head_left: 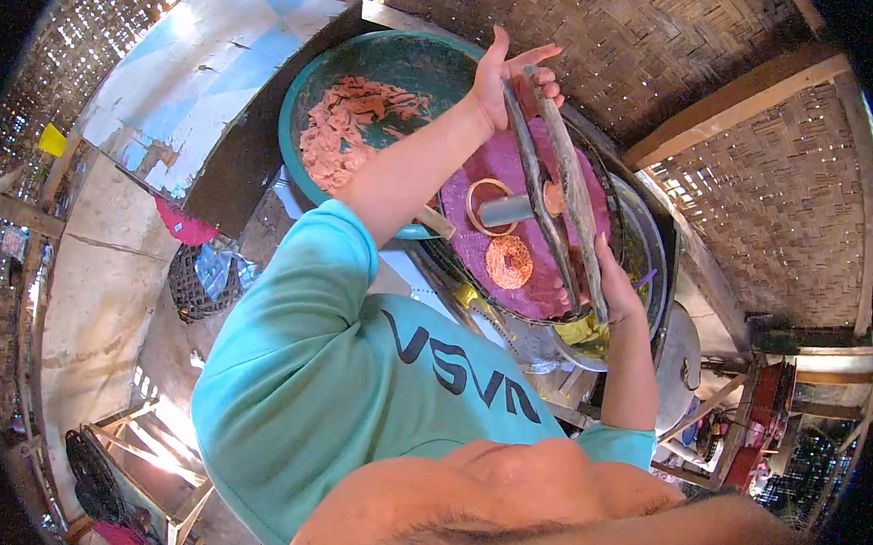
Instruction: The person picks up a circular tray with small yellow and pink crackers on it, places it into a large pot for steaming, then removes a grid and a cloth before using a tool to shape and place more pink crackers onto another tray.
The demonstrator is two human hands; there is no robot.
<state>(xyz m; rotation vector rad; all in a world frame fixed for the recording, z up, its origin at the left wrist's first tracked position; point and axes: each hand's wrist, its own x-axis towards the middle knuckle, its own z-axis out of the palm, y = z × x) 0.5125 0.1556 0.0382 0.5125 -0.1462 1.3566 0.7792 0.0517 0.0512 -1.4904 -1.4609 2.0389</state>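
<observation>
I hold with both hands a wooden tool (pixel 567 171) of two long bars, right of the centre in the upper half of the frame. My left hand (pixel 498 86) is at its upper end: the thumb and the forefinger are stretched away from each other, while the other fingers bend around the bars. My right hand (pixel 621 287) is at the lower end, closed on the bars; its fingers are partly hidden, so I cannot tell how tightly they press.

A grey cylinder (pixel 504 212) sticks out from the bars toward the left, and an orange lump (pixel 555 199) shows between them. Behind the tool is a round purple surface (pixel 477 166), where an orange coil (pixel 509 263) lies just below a thin ring (pixel 471 205). Whether the cylinder touches this surface, I cannot tell.

In the upper middle of the frame, left of my left hand, a teal basin (pixel 408 54) holds pinkish-orange dough (pixel 335 144). In the upper left there is a worn blue-and-white panel (pixel 210 73), and a woven wall (pixel 588 24) covers the top.
</observation>
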